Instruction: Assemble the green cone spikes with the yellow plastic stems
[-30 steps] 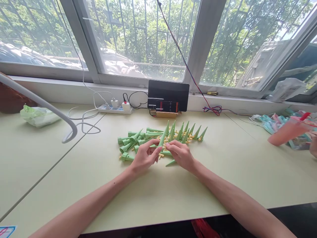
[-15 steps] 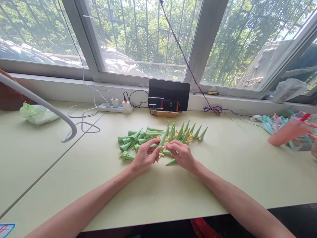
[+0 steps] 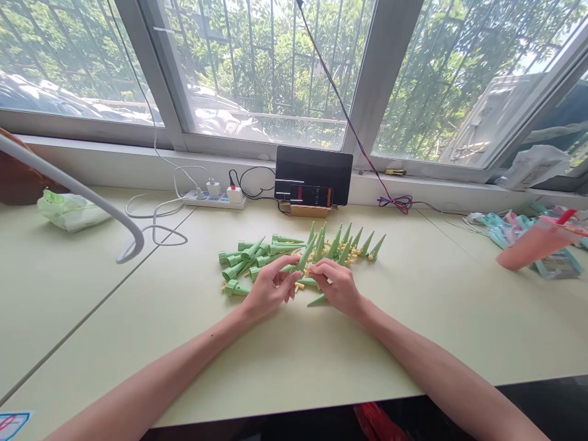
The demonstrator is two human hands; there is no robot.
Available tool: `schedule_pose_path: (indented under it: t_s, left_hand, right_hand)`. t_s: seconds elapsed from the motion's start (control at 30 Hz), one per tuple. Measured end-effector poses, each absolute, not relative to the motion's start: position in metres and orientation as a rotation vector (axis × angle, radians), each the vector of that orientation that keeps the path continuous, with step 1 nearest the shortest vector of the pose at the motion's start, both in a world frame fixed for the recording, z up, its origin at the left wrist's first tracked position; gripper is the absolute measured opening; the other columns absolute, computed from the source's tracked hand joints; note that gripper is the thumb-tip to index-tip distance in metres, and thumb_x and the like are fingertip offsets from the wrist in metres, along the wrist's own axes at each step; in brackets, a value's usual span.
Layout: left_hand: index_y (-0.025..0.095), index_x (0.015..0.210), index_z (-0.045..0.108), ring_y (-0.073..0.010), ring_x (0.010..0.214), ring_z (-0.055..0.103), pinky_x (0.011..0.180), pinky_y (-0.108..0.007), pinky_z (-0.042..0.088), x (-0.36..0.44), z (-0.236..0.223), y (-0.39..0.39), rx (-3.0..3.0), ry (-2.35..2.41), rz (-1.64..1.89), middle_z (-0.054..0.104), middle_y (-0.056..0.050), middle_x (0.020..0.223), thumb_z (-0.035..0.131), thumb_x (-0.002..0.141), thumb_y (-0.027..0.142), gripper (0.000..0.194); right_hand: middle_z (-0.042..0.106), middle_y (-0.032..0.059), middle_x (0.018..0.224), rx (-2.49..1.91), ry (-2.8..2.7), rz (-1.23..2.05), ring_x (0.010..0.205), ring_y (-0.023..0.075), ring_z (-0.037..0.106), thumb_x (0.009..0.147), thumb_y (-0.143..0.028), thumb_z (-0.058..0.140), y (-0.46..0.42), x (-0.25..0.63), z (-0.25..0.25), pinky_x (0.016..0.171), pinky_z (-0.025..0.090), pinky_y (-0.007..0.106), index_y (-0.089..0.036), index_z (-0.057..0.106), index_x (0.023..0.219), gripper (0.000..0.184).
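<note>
My left hand (image 3: pixel 274 286) is closed around a green plastic plant watering spike (image 3: pixel 304 257), holding it tilted with its point up and to the right. Close beside it, my right hand (image 3: pixel 339 284) is pinched at the spike's lower end. A small yellow valve peg (image 3: pixel 307 271) shows at the right fingertips, mostly covered by them. Left of my hands lies a pile of green spikes (image 3: pixel 234 269) with wide ribbed collars. Behind my right hand, several spikes (image 3: pixel 367 243) stand point up among scattered yellow pegs. One green spike (image 3: pixel 316 301) lies under my right hand.
A black screen with a phone (image 3: pixel 312 195) before it stands at the window sill. A power strip (image 3: pixel 215 200) and white cables lie back left, near a wrapped green-white bundle (image 3: pixel 71 210). At right are a pink cup (image 3: pixel 528 244) and pastel packaged items (image 3: pixel 557 263).
The spike in my left hand has tipped slightly to the right. My hands have barely moved. Another person's hand at the right edge has gone from view.
</note>
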State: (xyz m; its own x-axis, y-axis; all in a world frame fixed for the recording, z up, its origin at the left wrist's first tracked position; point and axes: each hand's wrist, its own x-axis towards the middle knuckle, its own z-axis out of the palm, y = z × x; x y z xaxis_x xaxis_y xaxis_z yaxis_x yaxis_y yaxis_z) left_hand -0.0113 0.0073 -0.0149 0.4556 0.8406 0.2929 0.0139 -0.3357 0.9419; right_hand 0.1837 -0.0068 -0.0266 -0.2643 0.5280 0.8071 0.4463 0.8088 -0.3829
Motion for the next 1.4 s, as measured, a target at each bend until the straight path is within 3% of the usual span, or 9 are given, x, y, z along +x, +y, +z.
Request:
schedule_pose_path:
  t_s: [0.53,0.9,1.2,1.4]
  left_hand:
    - [0.017,0.117,0.058,-0.0109,0.046,0.059,0.043,-0.023,0.050,-0.010,-0.010,0.007,1.678,0.699,1.037,0.056,0.005,0.059,0.061,0.090,0.038,0.035]
    - [0.015,0.116,0.062,-0.0114,0.047,0.058,0.045,-0.023,0.050,-0.011,-0.010,0.007,1.696,0.704,0.999,0.057,0.003,0.058,0.062,0.089,0.038,0.035]
    - [0.015,0.117,0.063,-0.0112,0.049,0.060,0.044,-0.022,0.051,-0.013,-0.011,0.008,1.739,0.709,0.997,0.060,0.001,0.062,0.061,0.090,0.036,0.034]
    - [0.015,0.119,0.064,-0.0102,0.050,0.061,0.042,-0.020,0.051,-0.014,-0.014,0.010,1.769,0.672,1.014,0.064,-0.002,0.072,0.060,0.091,0.035,0.034]
  right_hand:
    - [0.060,0.0014,0.068,-0.808,-1.868,0.106,0.059,0.0130,0.054,0.097,-0.022,0.052,-0.010,0.182,-0.026,0.053,0.045,0.024,-0.019,0.058,0.080,0.018]
    - [0.049,-0.0026,0.059,-0.859,-1.855,0.212,0.052,0.0105,0.043,0.096,-0.026,0.054,-0.016,0.181,-0.022,0.048,0.038,0.023,-0.019,0.052,0.072,0.025]
    - [0.049,-0.0028,0.058,-0.931,-1.783,0.386,0.051,0.0097,0.042,0.093,-0.029,0.056,-0.018,0.178,-0.019,0.048,0.035,0.022,-0.018,0.053,0.068,0.027]
    - [0.047,-0.0044,0.052,-0.989,-1.685,0.679,0.045,0.0085,0.039,0.091,-0.034,0.059,-0.022,0.176,-0.015,0.042,0.032,0.023,-0.018,0.054,0.068,0.029]
